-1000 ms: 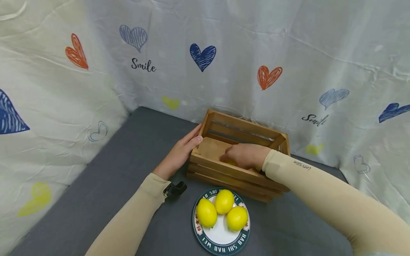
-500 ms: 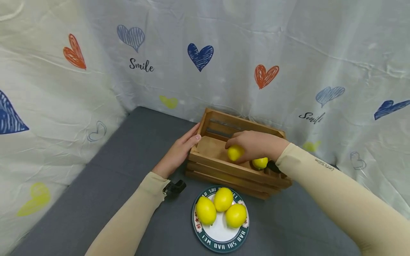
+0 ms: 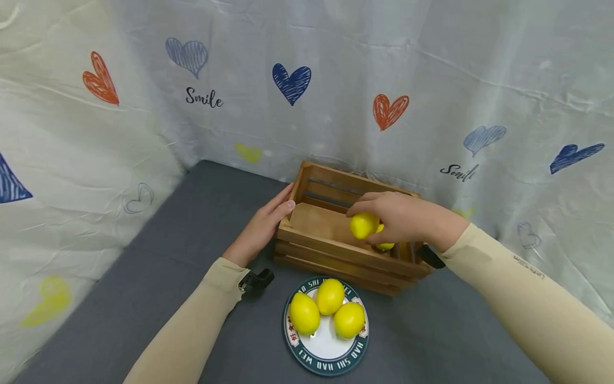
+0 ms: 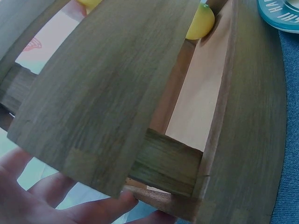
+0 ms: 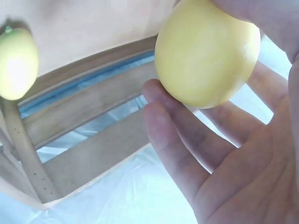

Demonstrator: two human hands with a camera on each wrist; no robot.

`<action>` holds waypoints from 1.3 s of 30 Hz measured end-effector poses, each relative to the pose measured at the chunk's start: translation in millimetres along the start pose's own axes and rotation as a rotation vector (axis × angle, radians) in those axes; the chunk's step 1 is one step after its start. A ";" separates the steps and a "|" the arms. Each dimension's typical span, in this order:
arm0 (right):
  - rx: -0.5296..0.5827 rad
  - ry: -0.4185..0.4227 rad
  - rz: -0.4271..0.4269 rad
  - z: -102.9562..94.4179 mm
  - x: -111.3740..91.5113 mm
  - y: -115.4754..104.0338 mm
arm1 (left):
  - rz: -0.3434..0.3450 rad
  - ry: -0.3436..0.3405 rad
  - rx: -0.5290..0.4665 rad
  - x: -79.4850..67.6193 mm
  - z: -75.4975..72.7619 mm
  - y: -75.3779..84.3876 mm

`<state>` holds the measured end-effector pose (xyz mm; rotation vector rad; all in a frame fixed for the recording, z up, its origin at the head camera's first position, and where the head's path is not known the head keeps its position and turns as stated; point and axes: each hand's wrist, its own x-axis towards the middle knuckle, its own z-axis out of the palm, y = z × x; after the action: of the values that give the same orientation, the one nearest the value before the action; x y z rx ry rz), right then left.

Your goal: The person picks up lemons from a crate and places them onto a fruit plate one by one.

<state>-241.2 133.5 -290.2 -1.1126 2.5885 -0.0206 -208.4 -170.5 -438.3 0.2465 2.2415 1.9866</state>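
In the head view my right hand [image 3: 398, 216] holds a yellow lemon [image 3: 363, 226] between thumb and fingertips, over the inside of a slatted wooden crate [image 3: 336, 256]. The right wrist view shows this lemon [image 5: 205, 56] large, with the fingers under and beside it. Another lemon [image 3: 385, 246] lies on the crate floor, partly hidden behind the right hand; it appears at the left in the right wrist view. My left hand [image 3: 256, 229] grips the crate's left end, thumb at the rim and fingers along the outside.
In front of the crate stands a round plate [image 3: 326, 349] with a dark green lettered rim, bearing three lemons [image 3: 330, 297]. A grey cloth covers the table [image 3: 192, 240]. A pale curtain [image 3: 336, 117] printed with hearts hangs behind and at the left.
My right hand has lifted the lemon off the crate floor and moved slightly right with it, showing another lemon beneath. My left hand stays on the crate's end.
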 end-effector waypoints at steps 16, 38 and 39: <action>-0.055 0.165 -0.047 -7.0 -59.1 -31.8 | 0.032 -0.006 -0.012 3.3 -1.3 -3.2; -0.016 0.110 -0.218 76.9 -87.4 -91.2 | 0.036 -0.021 -0.007 5.4 -0.3 -2.8; -0.011 0.109 -0.229 83.1 -86.7 -93.3 | 0.037 -0.020 -0.006 5.5 -0.6 -2.8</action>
<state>-94.9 139.4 -331.2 -1.4438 2.5416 -0.1237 -214.0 -170.2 -441.0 0.3075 2.2349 1.9996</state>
